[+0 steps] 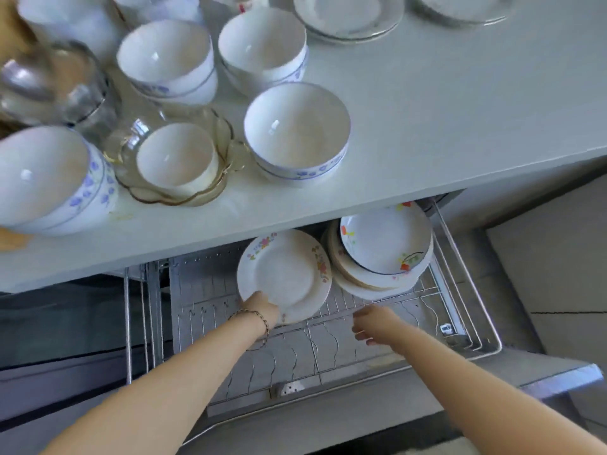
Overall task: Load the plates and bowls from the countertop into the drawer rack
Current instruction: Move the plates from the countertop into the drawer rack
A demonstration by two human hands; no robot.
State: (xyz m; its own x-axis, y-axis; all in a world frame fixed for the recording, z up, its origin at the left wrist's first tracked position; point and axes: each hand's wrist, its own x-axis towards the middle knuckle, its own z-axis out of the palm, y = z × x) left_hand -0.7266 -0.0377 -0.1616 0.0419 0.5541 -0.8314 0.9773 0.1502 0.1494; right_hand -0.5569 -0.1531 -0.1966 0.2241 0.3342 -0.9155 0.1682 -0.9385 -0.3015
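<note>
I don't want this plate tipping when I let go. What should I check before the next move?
1. Left hand grips the white floral-rimmed plate at its lower edge: ok.
2. Plate seated between prongs of the wire drawer rack: cannot tell, the hand hides its bottom edge.
3. Clearance from the stack of plates on its right: cannot tell, rims look very close.
4. Right hand free, open over the rack: ok.
5. Empty slots nearer the front: ok.
6. Blue-flowered white bowls cleared off the white countertop: not ok, several remain.
</note>
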